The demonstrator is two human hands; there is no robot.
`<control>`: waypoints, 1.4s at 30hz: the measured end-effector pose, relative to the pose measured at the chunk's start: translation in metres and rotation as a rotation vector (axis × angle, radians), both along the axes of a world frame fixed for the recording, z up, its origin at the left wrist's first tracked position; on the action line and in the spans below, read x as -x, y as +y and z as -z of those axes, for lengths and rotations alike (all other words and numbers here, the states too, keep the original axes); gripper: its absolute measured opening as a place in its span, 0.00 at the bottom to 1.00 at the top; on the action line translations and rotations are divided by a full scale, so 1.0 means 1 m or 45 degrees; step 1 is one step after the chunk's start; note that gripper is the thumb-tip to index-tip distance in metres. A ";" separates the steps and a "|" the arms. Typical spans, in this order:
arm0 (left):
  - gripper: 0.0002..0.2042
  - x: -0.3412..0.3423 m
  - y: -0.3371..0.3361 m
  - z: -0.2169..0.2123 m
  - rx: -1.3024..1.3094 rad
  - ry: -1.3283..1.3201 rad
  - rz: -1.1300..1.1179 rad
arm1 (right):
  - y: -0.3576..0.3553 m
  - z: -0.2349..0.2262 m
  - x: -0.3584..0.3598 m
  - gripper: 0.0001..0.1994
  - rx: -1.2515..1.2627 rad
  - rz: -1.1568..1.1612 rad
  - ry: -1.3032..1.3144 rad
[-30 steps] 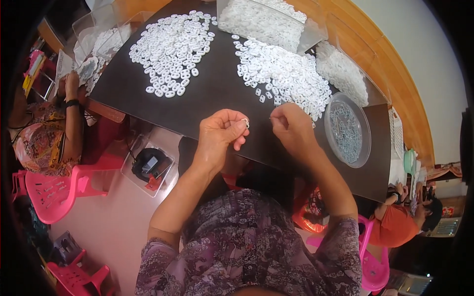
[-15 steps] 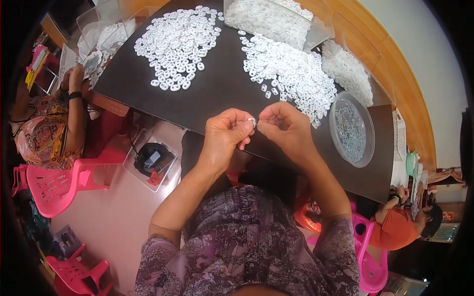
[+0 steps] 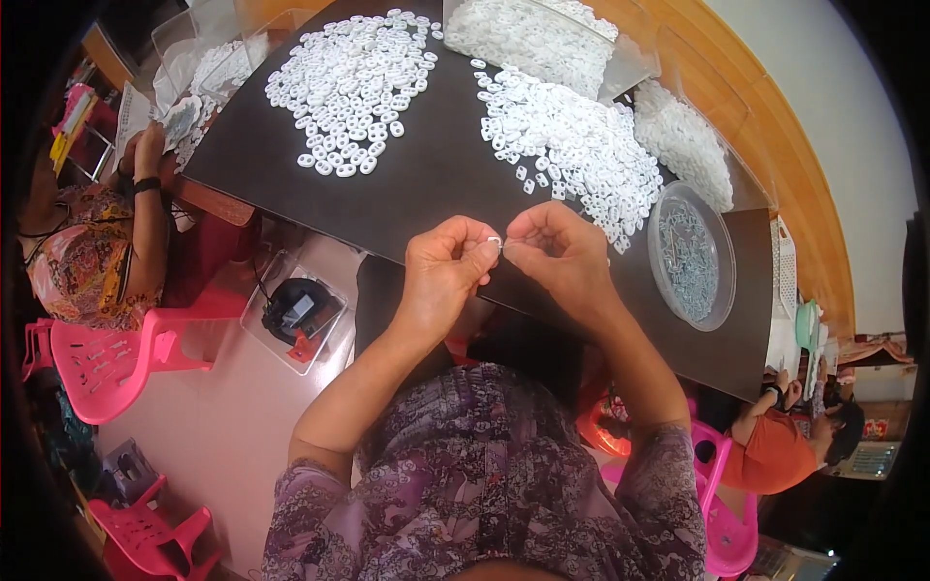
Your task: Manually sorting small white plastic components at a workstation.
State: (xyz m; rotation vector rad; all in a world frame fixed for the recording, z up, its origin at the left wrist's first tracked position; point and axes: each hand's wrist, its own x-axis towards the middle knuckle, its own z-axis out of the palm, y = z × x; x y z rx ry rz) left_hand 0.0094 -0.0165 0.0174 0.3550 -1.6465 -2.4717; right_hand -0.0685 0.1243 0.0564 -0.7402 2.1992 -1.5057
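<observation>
Two hands meet now, where a second ago they were apart: the left hand point(image 3: 438, 269) pinches a small white piece point(image 3: 494, 241), the right hand point(image 3: 562, 250) its fingertips together at three o'clock, any contents untellable. Dark tabletop point(image 3: 438, 155) opens toward twelve, between white oval pieces point(image 3: 351, 87) at eleven and white rectangular pieces point(image 3: 576, 140) at one; its near edge runs past six.

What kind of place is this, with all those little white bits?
Maybe a small workroom: a dark table holds heaps of white pieces and a round tub of grey bits, with another person nearby.
</observation>
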 end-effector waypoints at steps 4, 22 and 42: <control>0.05 -0.002 0.010 0.012 0.439 0.095 -0.205 | -0.003 0.006 0.000 0.08 0.044 0.013 -0.047; 0.03 -0.003 0.004 0.007 0.341 0.071 -0.303 | -0.015 0.018 -0.002 0.08 0.140 0.070 -0.048; 0.05 0.000 0.002 0.011 0.448 0.017 -0.264 | -0.020 0.029 -0.006 0.02 0.112 0.014 0.162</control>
